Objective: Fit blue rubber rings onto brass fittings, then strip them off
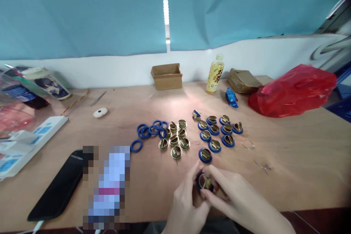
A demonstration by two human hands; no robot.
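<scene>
Between my two hands, near the table's front edge, is a round brass fitting with a blue ring (202, 182) around it. My left hand (188, 197) grips it from the left, fingers curled against its side. From the right, my right hand (226, 186) pinches it, thumb at the front rim. Just beyond lies a brass fitting with a blue ring (205, 155), one of several grouped on the right. Left of these sit several plain brass fittings (176, 151) without blue rims. Loose blue rings (136, 146) lie further left, some overlapping.
A black phone (57, 186), a pixelated patch and a white power strip (41, 140) occupy the left. At the back stand a cardboard box (168, 80) and a yellow drink bottle (214, 75). A red plastic bag (293, 91) lies right; thin wire pieces (263, 166) rest nearer.
</scene>
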